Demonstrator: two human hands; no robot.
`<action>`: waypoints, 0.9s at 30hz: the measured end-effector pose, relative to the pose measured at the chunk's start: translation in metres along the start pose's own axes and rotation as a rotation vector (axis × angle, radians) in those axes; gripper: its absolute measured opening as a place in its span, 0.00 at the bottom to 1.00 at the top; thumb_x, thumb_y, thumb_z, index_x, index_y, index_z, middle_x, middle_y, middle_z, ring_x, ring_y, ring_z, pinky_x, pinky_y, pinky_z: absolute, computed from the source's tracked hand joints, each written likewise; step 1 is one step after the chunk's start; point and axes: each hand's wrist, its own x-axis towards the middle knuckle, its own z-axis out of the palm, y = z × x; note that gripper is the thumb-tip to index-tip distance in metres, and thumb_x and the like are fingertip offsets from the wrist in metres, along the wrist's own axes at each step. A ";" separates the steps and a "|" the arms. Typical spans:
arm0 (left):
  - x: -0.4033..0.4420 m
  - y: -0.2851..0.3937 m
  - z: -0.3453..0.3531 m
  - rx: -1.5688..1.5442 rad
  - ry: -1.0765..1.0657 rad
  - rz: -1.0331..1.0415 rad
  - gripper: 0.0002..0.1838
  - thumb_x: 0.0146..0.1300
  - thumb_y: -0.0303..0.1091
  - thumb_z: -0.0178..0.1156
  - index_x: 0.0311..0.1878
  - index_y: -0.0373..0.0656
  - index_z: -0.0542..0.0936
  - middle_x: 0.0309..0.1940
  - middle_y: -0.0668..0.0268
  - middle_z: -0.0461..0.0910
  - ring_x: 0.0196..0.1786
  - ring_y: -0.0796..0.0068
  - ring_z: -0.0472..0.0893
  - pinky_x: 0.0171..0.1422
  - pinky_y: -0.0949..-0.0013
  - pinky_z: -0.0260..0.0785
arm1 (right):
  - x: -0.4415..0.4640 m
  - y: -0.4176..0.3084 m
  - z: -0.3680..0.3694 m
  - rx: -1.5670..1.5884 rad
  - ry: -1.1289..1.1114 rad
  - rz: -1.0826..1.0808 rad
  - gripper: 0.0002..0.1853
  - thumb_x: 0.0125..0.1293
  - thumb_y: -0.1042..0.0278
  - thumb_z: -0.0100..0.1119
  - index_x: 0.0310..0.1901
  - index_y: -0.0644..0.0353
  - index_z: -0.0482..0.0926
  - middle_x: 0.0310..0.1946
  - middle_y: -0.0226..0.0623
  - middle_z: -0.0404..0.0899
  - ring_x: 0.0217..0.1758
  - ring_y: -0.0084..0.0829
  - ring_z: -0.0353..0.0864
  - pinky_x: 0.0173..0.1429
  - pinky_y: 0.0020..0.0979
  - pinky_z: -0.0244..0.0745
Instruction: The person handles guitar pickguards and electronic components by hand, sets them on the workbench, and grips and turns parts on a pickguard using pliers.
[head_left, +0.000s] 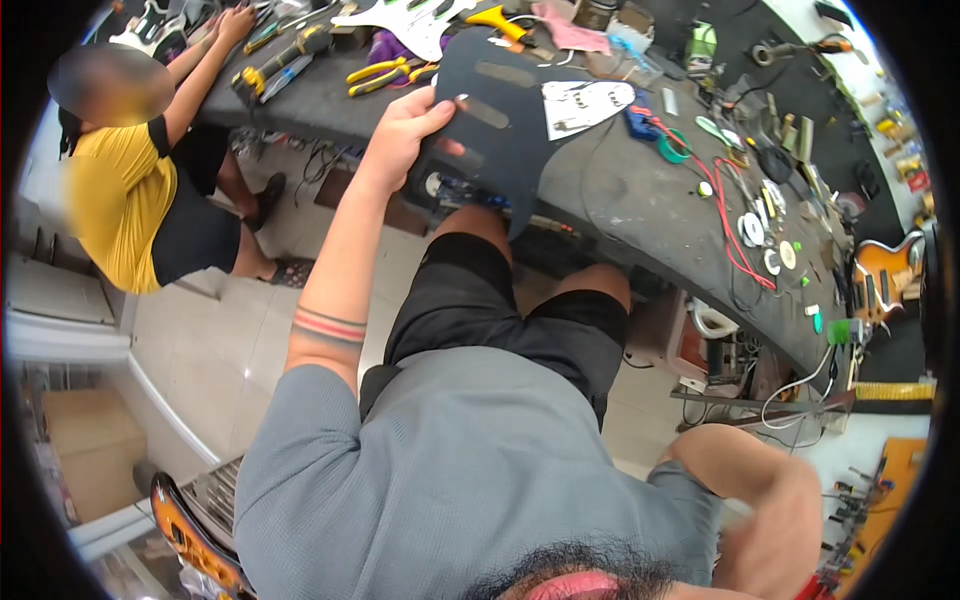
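a downward view from a worker's head over a cluttered dark desk [630, 205]; the worker's left hand [405, 140] holds up a flat black pickguard [530, 120], which hangs over the desk's near edge, above the worker's black shorts [455, 290]

as to how far along the work seems, the pickguard is in hand and its three long slots look open, with nothing fitted in them; what is left cannot be judged from this view; a white wedge-shaped panel [590, 105] with small fittings shows at the pickguard's right side, and whether the two are joined cannot be told

the left grip is closed on the pickguard's left edge, thumb across the front face, and a fingertip shows through the lowest slot; the right arm [790, 490] bends back at lower right, blurred, its hand out of sight, so that grip cannot be told

around the pickguard on the desk lie yellow-handled pliers [378, 76], a yellow-and-black drill [290, 60], a green ring [674, 146] and a red cable [735, 225]; at far left sits a person in a yellow shirt [160, 225], arms stretched to the desk
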 end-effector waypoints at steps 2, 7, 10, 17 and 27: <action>-0.002 -0.002 -0.001 -0.002 0.013 -0.022 0.14 0.84 0.39 0.61 0.59 0.38 0.85 0.49 0.65 0.89 0.40 0.76 0.88 0.43 0.71 0.85 | 0.029 -0.007 -0.007 0.014 -0.306 -0.102 0.06 0.76 0.76 0.58 0.43 0.64 0.84 0.40 0.37 0.88 0.44 0.30 0.88 0.51 0.32 0.83; -0.005 -0.010 -0.001 -0.024 0.045 -0.033 0.14 0.83 0.40 0.63 0.58 0.38 0.85 0.47 0.63 0.90 0.35 0.74 0.89 0.43 0.72 0.85 | 0.057 0.010 0.000 0.042 -0.583 -0.169 0.06 0.77 0.73 0.57 0.42 0.62 0.83 0.40 0.36 0.87 0.43 0.30 0.87 0.50 0.32 0.82; -0.009 -0.017 -0.007 -0.027 0.054 -0.047 0.14 0.83 0.40 0.63 0.57 0.38 0.85 0.46 0.63 0.90 0.35 0.75 0.89 0.42 0.73 0.84 | 0.061 0.017 0.000 0.056 -0.614 -0.182 0.07 0.78 0.72 0.56 0.42 0.60 0.83 0.39 0.36 0.86 0.42 0.30 0.86 0.49 0.32 0.81; -0.007 -0.020 -0.004 -0.044 0.049 -0.056 0.14 0.83 0.38 0.63 0.57 0.36 0.86 0.47 0.62 0.90 0.39 0.74 0.90 0.42 0.71 0.87 | 0.061 0.018 -0.005 0.083 -0.639 -0.208 0.08 0.79 0.68 0.55 0.41 0.57 0.81 0.39 0.35 0.86 0.40 0.29 0.85 0.48 0.32 0.80; -0.008 -0.021 0.012 -0.023 0.029 -0.057 0.15 0.83 0.40 0.62 0.57 0.36 0.85 0.44 0.62 0.90 0.33 0.75 0.89 0.40 0.73 0.84 | 0.059 0.009 -0.013 0.135 -0.675 -0.232 0.10 0.80 0.63 0.53 0.39 0.52 0.79 0.38 0.33 0.84 0.37 0.29 0.83 0.46 0.33 0.78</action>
